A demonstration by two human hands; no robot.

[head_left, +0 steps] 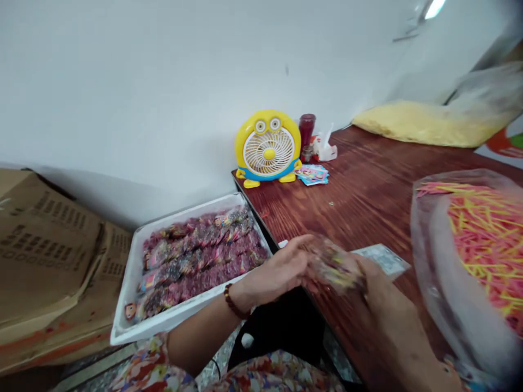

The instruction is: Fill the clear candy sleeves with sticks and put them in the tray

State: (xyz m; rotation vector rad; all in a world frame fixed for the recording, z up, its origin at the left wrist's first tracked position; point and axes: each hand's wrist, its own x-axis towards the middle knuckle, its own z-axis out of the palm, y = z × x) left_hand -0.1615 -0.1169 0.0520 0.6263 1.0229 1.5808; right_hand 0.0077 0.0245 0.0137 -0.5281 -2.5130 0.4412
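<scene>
Between my two hands is a small clear plastic packet (333, 264) with yellow and dark bits inside, blurred by motion. My left hand (286, 265), with a beaded bracelet at its wrist, has its fingers closed on the packet's left side. From the other side my right hand (382, 296) grips it, its fingertips partly hidden behind the packet. Both hands are over the table's near edge. Left of them, a white foam tray (183, 301) holds rows of similar-looking filled packets (204, 256). A flat printed sheet or bag (382, 260) lies just beyond my right hand.
On the brown wooden table (347, 201) stand a yellow fan (268, 154), a dark red bottle (306, 129) and a tissue pack (324, 149), near colourful cards (312, 174). An open plastic bag (427, 234) holds pink and yellow sticks. Cardboard boxes (44, 250) stand left.
</scene>
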